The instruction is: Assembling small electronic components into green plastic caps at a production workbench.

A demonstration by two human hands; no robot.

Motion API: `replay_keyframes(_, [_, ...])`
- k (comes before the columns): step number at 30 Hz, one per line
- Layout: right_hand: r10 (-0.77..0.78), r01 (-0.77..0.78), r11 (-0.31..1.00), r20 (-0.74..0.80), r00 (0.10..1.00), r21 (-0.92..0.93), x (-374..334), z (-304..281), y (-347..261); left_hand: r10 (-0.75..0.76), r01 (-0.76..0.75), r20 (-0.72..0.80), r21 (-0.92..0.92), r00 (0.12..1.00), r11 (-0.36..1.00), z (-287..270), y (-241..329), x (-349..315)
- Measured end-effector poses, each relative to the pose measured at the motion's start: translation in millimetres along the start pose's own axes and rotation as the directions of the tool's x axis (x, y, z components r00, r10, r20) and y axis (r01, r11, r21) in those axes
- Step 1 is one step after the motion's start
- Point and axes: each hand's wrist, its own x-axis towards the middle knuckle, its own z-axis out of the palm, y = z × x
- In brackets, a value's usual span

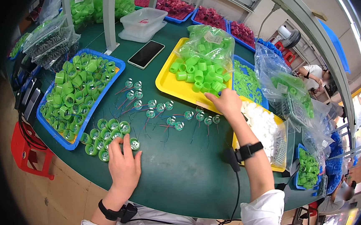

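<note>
Toward the left edge of the green bench [180,167], my left grip [124,166] is open, palm down, its fingers reaching onto the front of a cluster of green cups [102,135] and its thumb spread away from them. Several of these cups show small round boards inside. A single cup [134,144] stands just beside my fingertips, on the side facing the bench's right edge.

At the front edge of a yellow tray [167,79], my right grip [229,103] reaches down with curled fingers, close to a heap of empty green sleeves [200,72]; whether it is closed on one, I cannot tell. Behind the heap lies a clear bag [213,43] of similar sleeves.

Across the middle of the bench, between my two grips, loose circuit boards [151,113] lie in uneven rows, trailing thin wires. Near the left edge rests a blue tray [68,146] piled with filled cups; nearer the far edge, a phone [146,54] lies flat.
</note>
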Motion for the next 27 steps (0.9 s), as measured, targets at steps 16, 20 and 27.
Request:
replay_keyframes(16, [-0.724, 0.626, 0.507, -0.102, 0.682, 0.592, -159, -61, -31, 0.284, 0.722, 0.684, -0.522, 0.672, -0.454, -7, 51, 17])
replay_keyframes(20, [-0.634, 0.559, 0.482, -0.172, 0.754, 0.675, -143, -55, -34, 0.311, 0.659, 0.61, -0.5, 0.728, -0.562, -8, 30, 11])
replay_keyframes(27, [-0.733, 0.741, 0.662, -0.111, 0.671, 0.112, -86, 24, -36, 0.479, 0.614, 0.397, -0.373, 0.783, -0.695, -21, 24, 8])
